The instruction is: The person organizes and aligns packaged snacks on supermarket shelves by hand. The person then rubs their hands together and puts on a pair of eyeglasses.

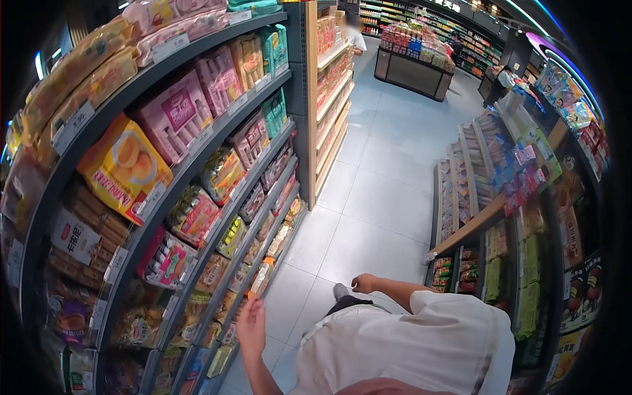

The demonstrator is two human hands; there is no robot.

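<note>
At the lower centre, my left hand point(251, 322) is raised beside the lower shelves on the left, its fingers loosely apart and holding nothing. A bit of orange shows just above its fingertips, near the packets on the shelf. My right hand point(363, 283) hangs in front of my white shirt point(408, 336), over the tiled floor point(355, 237). Its fingers are curled in, with nothing visible in them. A yellow snack bag point(125, 168) and a pink package point(176, 115) stand on the left shelf, away from both hands.
Long shelves point(260, 82) of packaged food line the left side. Racks of snacks point(467, 174) stand on the right. The tiled aisle runs between them to a display island point(413, 69). One person point(356, 41) is beyond the left shelf end, another point(503, 80) at the back right.
</note>
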